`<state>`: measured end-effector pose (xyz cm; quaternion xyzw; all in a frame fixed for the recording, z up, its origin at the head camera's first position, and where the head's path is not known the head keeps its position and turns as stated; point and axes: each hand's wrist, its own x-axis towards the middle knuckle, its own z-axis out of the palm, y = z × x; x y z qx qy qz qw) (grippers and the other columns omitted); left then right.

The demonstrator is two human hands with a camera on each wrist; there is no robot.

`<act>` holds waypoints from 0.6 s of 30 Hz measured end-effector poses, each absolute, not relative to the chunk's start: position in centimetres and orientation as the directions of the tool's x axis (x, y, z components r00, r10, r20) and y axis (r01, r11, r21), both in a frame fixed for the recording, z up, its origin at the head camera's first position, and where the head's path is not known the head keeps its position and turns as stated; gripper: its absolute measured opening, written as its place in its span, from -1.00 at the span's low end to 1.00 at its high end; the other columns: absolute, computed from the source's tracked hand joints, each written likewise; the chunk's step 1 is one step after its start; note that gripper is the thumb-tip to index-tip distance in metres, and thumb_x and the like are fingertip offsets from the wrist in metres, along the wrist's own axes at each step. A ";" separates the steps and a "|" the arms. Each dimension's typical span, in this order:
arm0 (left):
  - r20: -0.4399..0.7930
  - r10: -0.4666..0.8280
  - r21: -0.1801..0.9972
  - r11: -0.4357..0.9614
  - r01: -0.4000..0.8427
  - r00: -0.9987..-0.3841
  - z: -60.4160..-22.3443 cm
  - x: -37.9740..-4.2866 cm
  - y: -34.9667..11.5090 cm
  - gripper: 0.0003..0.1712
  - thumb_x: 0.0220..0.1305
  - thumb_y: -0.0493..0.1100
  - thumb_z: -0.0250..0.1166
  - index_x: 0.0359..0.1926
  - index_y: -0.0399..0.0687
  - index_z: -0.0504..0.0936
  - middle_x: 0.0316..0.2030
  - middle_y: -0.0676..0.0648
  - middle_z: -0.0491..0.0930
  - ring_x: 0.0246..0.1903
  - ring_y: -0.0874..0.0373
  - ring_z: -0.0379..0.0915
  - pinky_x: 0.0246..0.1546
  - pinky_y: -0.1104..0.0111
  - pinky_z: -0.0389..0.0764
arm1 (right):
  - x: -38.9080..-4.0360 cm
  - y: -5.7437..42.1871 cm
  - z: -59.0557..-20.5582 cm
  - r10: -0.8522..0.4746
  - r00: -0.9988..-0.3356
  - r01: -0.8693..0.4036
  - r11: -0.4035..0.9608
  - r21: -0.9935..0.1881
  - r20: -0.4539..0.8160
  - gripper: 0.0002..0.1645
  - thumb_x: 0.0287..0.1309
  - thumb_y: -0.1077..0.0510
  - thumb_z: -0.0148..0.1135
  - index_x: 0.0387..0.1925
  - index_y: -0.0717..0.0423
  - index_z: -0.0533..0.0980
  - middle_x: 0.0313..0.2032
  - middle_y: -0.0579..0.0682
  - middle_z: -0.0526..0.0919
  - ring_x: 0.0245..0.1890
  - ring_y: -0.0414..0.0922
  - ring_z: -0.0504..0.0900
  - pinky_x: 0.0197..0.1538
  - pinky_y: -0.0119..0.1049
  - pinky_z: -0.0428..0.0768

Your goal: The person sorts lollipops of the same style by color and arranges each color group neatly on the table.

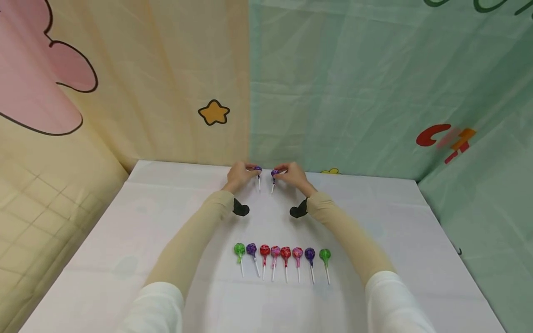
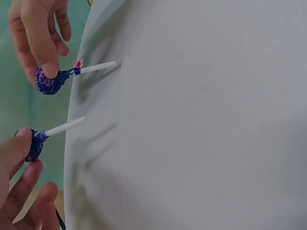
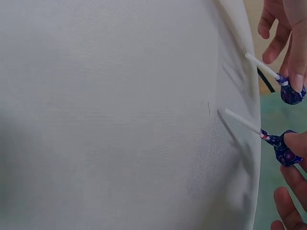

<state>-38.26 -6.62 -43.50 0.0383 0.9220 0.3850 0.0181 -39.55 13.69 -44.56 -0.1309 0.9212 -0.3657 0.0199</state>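
Note:
At the table's far edge my left hand (image 1: 240, 175) pinches a purple-wrapped lollipop (image 2: 34, 146) by its candy head, the white stick pointing back toward me. Just to the right, my right hand (image 1: 293, 175) pinches a second purple lollipop (image 3: 289, 148) the same way, thumb and fingers on the wrapper. A small gap separates the two lollipops. Nearer to me, several lollipops lie in a row with sticks toward me: green (image 1: 239, 250) and purple (image 1: 251, 249) at left, red (image 1: 264, 250) and pink (image 1: 275, 251) ones in the middle, then purple (image 1: 310, 254) and green (image 1: 325, 255) at right.
A white cloth covers the table (image 1: 166, 231). Behind it hangs a printed curtain (image 1: 333, 92), yellow on the left and green on the right, close to the far edge. Dark wrist straps (image 1: 240, 208) sit over the sleeves.

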 end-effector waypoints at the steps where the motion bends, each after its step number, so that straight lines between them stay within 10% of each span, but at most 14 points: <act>1: -0.012 0.079 0.716 0.697 0.047 -0.997 -43.6 -38.5 -6.6 -0.62 0.23 0.01 0.32 0.03 -0.02 0.68 -0.01 -0.09 0.67 0.04 0.02 0.52 -0.01 0.18 0.44 | -39.7 13.6 -44.6 -0.248 -0.967 -0.223 0.701 -0.677 0.061 -0.62 0.10 0.09 0.34 -0.03 0.15 0.63 -0.10 0.13 0.72 -0.12 0.02 0.64 -0.11 -0.19 0.54; 18: -0.033 -0.003 0.741 0.672 -0.026 -0.999 -45.6 -40.1 -5.2 -0.64 0.22 -0.04 0.33 0.02 -0.05 0.68 -0.05 -0.08 0.70 0.02 0.05 0.55 0.03 0.21 0.46 | -41.4 11.8 -45.8 -0.151 -0.987 -0.143 0.692 -0.708 0.051 -0.63 0.09 0.14 0.33 -0.06 0.20 0.64 -0.12 0.13 0.73 -0.06 -0.02 0.68 -0.06 -0.32 0.52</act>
